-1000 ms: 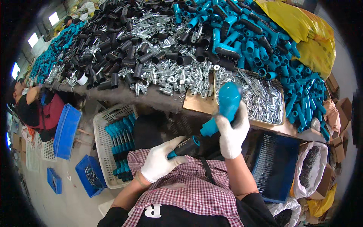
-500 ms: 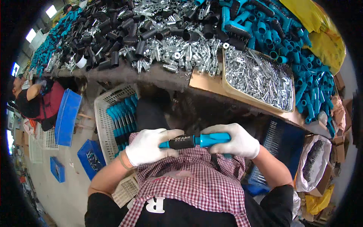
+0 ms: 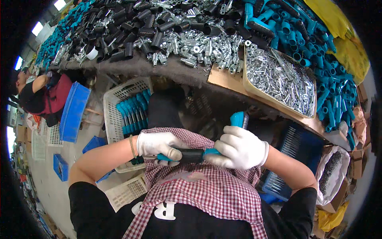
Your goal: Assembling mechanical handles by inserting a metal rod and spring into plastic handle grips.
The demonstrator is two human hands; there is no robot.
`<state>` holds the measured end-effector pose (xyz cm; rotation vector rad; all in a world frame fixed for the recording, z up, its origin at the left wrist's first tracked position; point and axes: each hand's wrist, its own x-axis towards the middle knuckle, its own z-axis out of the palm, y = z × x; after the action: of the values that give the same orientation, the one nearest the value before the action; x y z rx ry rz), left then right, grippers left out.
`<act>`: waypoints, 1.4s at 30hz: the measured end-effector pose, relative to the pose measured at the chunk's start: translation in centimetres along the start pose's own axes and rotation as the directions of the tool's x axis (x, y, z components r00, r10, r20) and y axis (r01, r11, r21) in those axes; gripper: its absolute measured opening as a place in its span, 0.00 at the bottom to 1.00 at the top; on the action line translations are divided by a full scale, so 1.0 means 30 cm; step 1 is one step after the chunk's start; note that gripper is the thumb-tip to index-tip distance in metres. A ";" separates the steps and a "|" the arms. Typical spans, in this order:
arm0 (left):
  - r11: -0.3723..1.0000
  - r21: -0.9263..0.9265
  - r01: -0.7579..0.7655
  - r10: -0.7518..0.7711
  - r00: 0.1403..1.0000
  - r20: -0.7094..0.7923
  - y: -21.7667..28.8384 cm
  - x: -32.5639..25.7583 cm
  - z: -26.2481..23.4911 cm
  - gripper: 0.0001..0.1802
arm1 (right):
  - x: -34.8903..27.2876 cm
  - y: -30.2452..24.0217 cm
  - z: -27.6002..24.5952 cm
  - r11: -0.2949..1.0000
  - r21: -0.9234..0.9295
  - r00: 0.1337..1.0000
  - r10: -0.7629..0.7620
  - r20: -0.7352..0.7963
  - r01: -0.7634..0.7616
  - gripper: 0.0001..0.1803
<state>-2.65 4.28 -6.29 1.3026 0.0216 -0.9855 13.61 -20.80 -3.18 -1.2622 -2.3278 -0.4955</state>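
Note:
I hold a teal-and-black tool body (image 3: 191,155), lying crosswise in front of my apron, with a black sleeve between teal parts. My left hand (image 3: 159,146), in a white glove, grips its left end with thumb and fingers. Around its right end my gloved right hand (image 3: 240,148) is closed, covering most of the teal there. A teal piece (image 3: 237,118) with a dark side sticks up above the right fist; its join to the tool is hidden by the fingers.
A bench ahead bears black sleeves (image 3: 129,50), metal fittings (image 3: 199,49), a tray of small metal pins (image 3: 278,81) and teal housings (image 3: 330,99). Left of my knees, a white crate (image 3: 113,123) holds similar teal-and-black tools. A blue bin (image 3: 284,159) of metal rods stands right. Another person (image 3: 43,95) sits far left.
The tool has turned about its length, so a teal piece now points up above my right hand. Both hands have shifted slightly, and the right has rolled, its knuckles now facing up.

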 end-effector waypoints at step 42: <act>0.760 0.647 0.060 0.565 0.432 -0.703 0.038 0.013 0.085 0.30 | -0.011 0.005 0.086 0.264 0.869 0.179 0.962 -0.206 -0.419 0.26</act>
<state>-3.00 1.92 -4.77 2.2337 0.3182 0.1381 13.35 -19.64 -5.50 -1.2969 -0.7099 0.2049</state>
